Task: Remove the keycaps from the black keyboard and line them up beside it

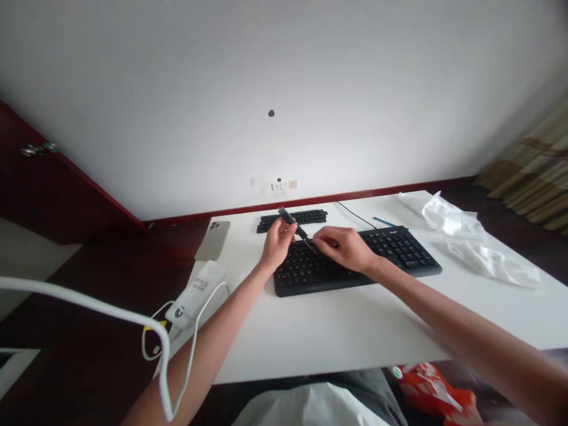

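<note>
My left hand (278, 241) is closed around a slim black brush (293, 222). Its pale, bristle-like end points up and away, and a thin metal tip slants down towards the keyboard. Just right of that tip, my right hand (345, 247) has its thumb and fingers pinched together over the keyboard's upper part; what they hold, if anything, is too small to make out. Beneath both hands lies a black keyboard (406, 251). Part of its middle is hidden by my right hand. Behind it, several loose black keycaps (310, 216) stand in rows on the white table.
A phone (213, 239) lies at the table's left edge, near a white power strip (195, 293) with a white cable (102, 306) looping across the foreground. On the right are clear plastic bags (448, 216) and a thin blue stick (385, 221). The white table (310, 331) faces a wall.
</note>
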Action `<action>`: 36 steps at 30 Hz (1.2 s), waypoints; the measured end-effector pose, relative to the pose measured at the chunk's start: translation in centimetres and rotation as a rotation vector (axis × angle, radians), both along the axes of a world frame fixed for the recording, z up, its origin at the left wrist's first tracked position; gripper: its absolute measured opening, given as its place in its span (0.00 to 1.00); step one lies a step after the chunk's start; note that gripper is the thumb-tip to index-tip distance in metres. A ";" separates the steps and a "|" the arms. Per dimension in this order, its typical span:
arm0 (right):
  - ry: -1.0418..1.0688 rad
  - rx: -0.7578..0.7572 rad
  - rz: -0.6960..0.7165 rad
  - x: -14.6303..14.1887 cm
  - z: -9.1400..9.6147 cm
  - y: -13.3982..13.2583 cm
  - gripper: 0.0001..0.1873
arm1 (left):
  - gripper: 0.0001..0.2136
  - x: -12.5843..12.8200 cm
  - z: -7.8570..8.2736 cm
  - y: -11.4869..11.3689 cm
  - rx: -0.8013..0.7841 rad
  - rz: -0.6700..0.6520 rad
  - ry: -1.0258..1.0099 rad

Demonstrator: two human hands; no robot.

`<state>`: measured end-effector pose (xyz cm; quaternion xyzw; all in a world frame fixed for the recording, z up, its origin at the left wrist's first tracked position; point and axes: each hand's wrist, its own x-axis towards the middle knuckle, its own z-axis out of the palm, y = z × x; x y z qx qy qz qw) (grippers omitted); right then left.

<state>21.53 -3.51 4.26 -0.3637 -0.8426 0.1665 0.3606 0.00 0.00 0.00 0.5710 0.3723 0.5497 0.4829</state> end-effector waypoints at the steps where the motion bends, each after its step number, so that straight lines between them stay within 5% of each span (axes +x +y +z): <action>1: 0.035 -0.028 -0.109 1.5 -0.6 1.0 0.11 | 0.19 0.1 0.2 -0.2 0.007 -0.013 -0.006; 4: 0.167 -0.178 -0.245 3.9 -2.2 2.3 0.18 | 0.19 0.4 0.8 -0.7 -0.002 -0.057 0.003; 11: 0.226 -0.512 0.064 2.6 -2.5 1.0 0.24 | 0.14 1.4 1.9 -2.8 0.100 -0.096 0.208; 21: 0.164 -0.406 -0.033 2.8 -2.3 0.8 0.14 | 0.14 1.6 2.9 -3.6 0.228 -0.019 0.521; 29: 0.417 -0.577 0.041 3.7 -2.5 2.1 0.16 | 0.15 0.7 1.3 -6.6 0.399 0.015 0.938; 36: 0.486 -0.694 0.086 4.0 -2.6 2.4 0.21 | 0.21 -0.4 1.3 -7.0 0.349 -0.141 0.940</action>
